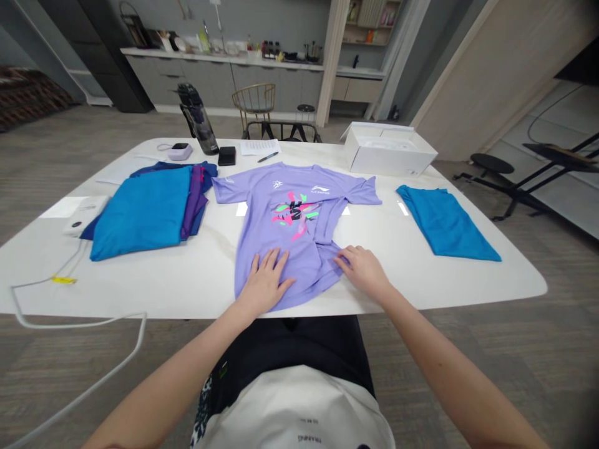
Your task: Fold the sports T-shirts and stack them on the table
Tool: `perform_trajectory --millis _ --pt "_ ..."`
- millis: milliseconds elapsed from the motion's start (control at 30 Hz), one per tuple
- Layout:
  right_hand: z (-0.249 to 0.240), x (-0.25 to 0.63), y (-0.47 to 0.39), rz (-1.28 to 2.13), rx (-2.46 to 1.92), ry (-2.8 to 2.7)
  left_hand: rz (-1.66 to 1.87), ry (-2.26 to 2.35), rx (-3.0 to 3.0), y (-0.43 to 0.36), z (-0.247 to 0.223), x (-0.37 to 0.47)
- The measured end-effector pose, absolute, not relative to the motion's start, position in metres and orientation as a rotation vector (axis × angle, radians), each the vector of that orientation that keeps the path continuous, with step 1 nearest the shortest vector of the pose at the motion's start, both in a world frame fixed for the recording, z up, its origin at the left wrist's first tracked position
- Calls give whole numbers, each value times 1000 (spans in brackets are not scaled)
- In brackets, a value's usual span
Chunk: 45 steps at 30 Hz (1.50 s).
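Observation:
A light purple T-shirt (262,224) with a colourful chest print lies front side up on the white table (384,237), its collar away from me. My left hand (265,280) rests flat on its lower left part, fingers spread. At the lower right hem, my right hand (360,265) pinches the shirt's edge between thumb and fingers. The fabric there is bunched and creased, and that side is drawn inward. To the right lies a folded blue garment (449,221). A stack of folded clothes (140,212), blue on top with purple and navy beneath, sits to the left.
Along the back stand a dark water bottle (200,121), a black square case (227,156), a pen (267,157), a paper sheet (259,146) and a white box (390,149). A white power strip (84,217) with a cable (75,324) trails off the left edge.

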State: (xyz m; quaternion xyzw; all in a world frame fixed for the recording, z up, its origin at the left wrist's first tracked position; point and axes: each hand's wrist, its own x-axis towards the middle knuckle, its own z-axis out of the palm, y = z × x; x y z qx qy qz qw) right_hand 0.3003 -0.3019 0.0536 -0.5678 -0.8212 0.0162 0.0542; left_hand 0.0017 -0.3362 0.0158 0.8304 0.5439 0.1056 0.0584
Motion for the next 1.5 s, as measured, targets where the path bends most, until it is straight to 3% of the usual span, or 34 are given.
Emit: perform_trajectory --millis 133,300,567,867,1033,1200,1500 --pt "63 327 -336 -94 -1970 -2558 235 1595 2564 -345 18 -16" --pt "70 351 -361 72 -2288 -2502 304 1512 2601 -351 32 -25" --pt "50 336 -357 202 -1647 -2393 137 1451 2695 -356 52 -4" --pt "40 382 -374 16 -1764 -2397 57 1370 2667 -365 57 -39" --pt "51 353 -354 -11 -1658 -2386 164 1267 2673 -353 58 -21" --pt "40 307 -318 54 -1583 -2415 317 1448 2732 -319 47 8" --pt "23 315 -316 101 -1913 -2423 181 1567 2598 -328 24 2"
